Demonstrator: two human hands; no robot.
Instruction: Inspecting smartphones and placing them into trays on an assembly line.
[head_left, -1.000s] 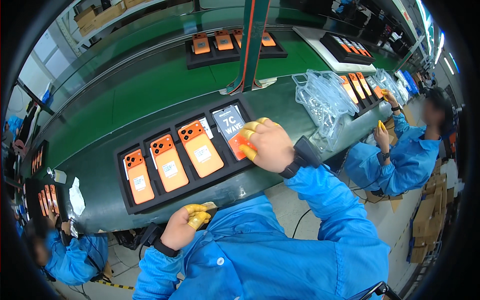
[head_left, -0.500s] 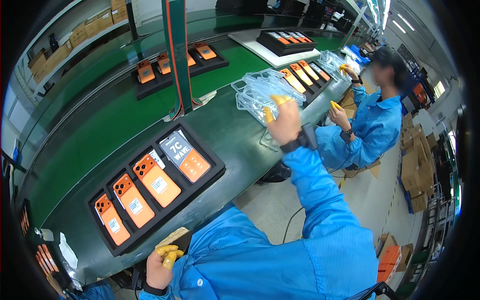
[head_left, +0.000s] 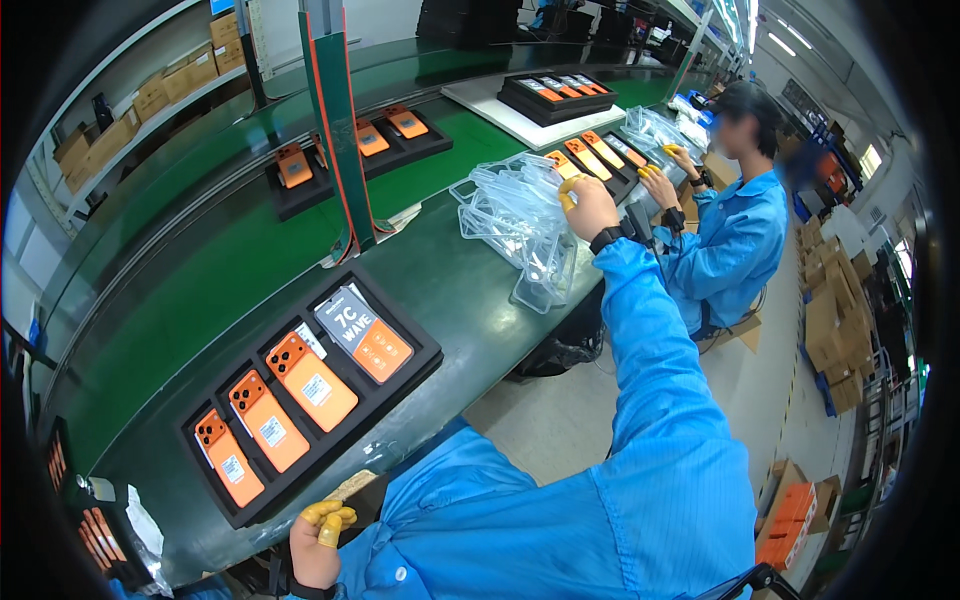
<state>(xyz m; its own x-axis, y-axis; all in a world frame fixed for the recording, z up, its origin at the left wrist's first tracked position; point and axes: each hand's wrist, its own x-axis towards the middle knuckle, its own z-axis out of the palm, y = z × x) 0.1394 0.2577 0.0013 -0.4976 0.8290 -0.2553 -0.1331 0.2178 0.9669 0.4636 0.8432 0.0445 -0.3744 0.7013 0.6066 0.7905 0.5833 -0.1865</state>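
My right hand (head_left: 592, 208) reaches to the right edge of a heap of clear plastic phone cases (head_left: 512, 212). Its yellow-covered thumb and forefinger are pinched together, and I cannot make out what is between them. My left hand (head_left: 318, 545), also with yellow finger covers, stays low by the bench's near edge, fingers curled together. Whether it holds anything is hidden. In front of me lies a black foam tray (head_left: 405, 375). Several orange phones (head_left: 312, 382) with white labels rest in its slots, camera side up. A phone with a grey-and-orange front (head_left: 362, 335) fills the far right slot.
Beyond the heap is another tray with orange phones (head_left: 588, 158), near a co-worker (head_left: 735, 235) in blue. A third tray (head_left: 435, 140) sits on the green belt (head_left: 190, 250), behind a green post (head_left: 343, 140). Stacked black trays (head_left: 540, 108) stand on a white board (head_left: 490, 118).
My right hand has moved slightly right, and its spread fingers have closed together. Cases at the heap's near side have shifted. My left hand stays near the bench edge. The co-worker's hands have drawn closer together.
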